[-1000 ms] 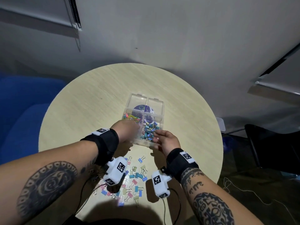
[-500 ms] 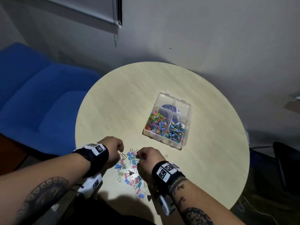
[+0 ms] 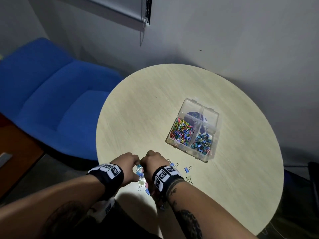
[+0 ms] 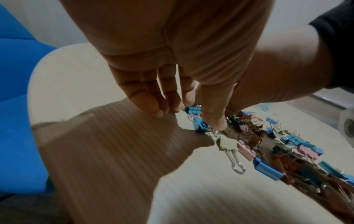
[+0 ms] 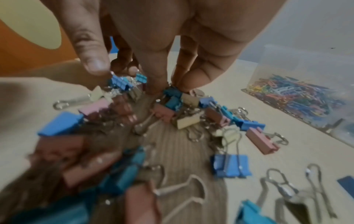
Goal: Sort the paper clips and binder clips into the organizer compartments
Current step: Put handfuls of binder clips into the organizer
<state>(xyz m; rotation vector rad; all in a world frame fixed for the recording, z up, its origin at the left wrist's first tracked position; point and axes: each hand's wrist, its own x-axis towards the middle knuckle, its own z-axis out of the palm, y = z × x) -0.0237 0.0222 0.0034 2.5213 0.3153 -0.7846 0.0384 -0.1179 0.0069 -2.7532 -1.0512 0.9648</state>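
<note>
Two hands work at the near edge of the round pale surface, side by side over a loose heap of binder clips in blue, pink, teal and cream; the heap is too tangled and blurred to count, though well over a dozen show. The left hand has its fingers bent down, thumb and forefinger pinching a blue clip at the heap's edge. The right hand also reaches down with bent fingers, its fingertips closing on a blue clip in the middle of the heap. Farther back on the right stands one clear organizer with four compartments: the near left one holds many colored paper clips, the near right one holds small binder clips, mostly blue and teal. One blue chair stands to the left of the surface.
</note>
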